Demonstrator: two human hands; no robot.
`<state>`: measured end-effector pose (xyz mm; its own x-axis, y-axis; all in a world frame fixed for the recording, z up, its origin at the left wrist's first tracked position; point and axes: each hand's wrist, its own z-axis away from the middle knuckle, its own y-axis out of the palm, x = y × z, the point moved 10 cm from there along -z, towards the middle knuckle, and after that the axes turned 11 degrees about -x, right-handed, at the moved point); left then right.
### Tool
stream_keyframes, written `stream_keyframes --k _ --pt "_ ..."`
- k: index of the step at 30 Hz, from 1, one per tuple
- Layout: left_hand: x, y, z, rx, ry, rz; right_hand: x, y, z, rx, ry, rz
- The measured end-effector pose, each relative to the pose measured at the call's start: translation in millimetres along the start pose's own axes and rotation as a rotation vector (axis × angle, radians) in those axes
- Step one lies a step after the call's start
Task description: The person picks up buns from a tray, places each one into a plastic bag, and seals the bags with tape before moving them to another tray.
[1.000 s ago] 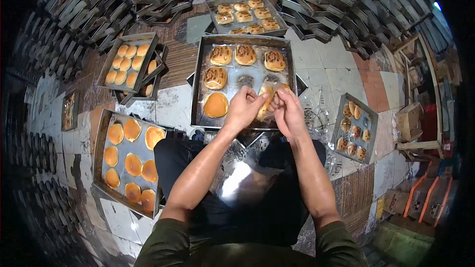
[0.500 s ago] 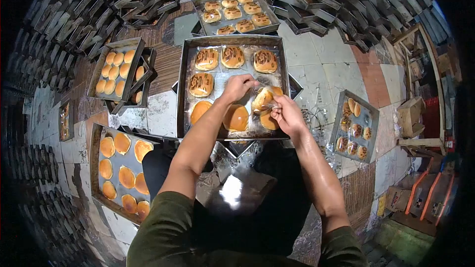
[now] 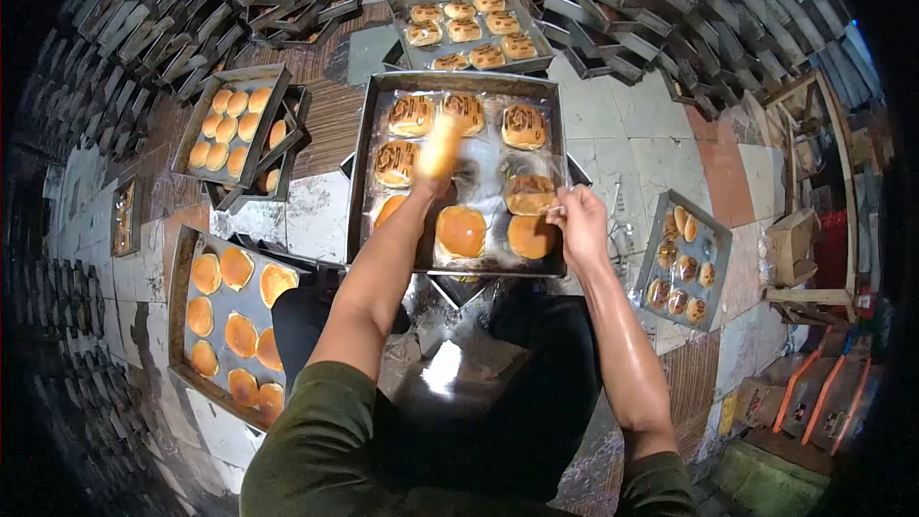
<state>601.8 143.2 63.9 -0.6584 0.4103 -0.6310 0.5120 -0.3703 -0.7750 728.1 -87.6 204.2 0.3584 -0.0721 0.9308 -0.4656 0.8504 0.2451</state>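
A metal tray of round buns stands in front of me. In its upper part lie buns in printed clear wrappers, among them one at the upper right. Bare golden buns, such as this one, sit along the near edge. My left hand is smeared by motion over the middle, with a blurred yellowish shape at its fingers. At the tray's right side my right hand pinches the edge of a clear wrapper around a bun.
Another tray of wrapped buns is behind. Trays of bare buns stand at the upper left and lower left. A smaller tray lies at the right, near a wooden frame. Stacked metal trays surround the floor.
My left hand has moved left and slightly nearer, away from the bag. My right hand has moved a little right, and the bun in the wrapper has lowered. The whole view has shifted slightly.
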Motion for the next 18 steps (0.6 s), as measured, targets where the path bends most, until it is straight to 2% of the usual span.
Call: stream_keyframes --k 1,2,3,4,6,7,9,10,11,12,13,14,15,16,17,18 --pt "18 13 10 0.163 -0.194 0.095 -1 2 3 0.003 0.045 0.005" --pt "38 28 11 0.121 -0.322 0.450 -6 5 7 0.012 0.100 0.016" --pt "53 42 6 0.113 -0.328 0.453 -11 9 9 0.027 0.148 0.027" --pt "57 68 15 0.381 -0.380 0.399 -15 1 0 0.005 0.132 0.077" --pt "44 66 55 0.654 -0.385 0.203 12 -21 -10 -0.077 -0.017 0.271" --pt "15 36 88 0.665 -0.342 0.064 21 -46 -22 -0.068 -0.104 0.440" --pt "-48 -31 134 0.646 0.175 -0.010 18 -107 -36 -0.177 0.060 0.309" --pt "-56 -63 147 0.696 0.338 -0.123 18 -141 -44 -0.164 0.057 0.318" --pt "-49 -87 164 0.758 0.502 -0.240 22 -176 -47 -0.081 -0.094 0.428" --pt "-17 -108 157 0.676 0.518 -0.100 26 -198 -34 -0.157 -0.151 0.542" --pt "10 -156 142 0.601 0.221 -0.124 12 -231 -26 -0.232 -0.182 0.528" --pt "76 -181 122 0.379 0.032 0.174 -1 -248 -2 -0.271 -0.134 0.545" --pt "130 -228 104 0.101 -0.041 0.024 -47 -323 -9 -0.331 -0.065 0.440" --pt "202 -257 91 -0.027 -0.317 -0.059 -73 -390 -15 -0.353 -0.251 0.640" --pt "258 -282 79 -0.189 -0.411 -0.161 -91 -437 -12 -0.424 -0.377 0.890" --pt "304 -290 64 -0.246 -0.515 -0.273 -114 -445 -13 -0.468 -0.064 0.952"
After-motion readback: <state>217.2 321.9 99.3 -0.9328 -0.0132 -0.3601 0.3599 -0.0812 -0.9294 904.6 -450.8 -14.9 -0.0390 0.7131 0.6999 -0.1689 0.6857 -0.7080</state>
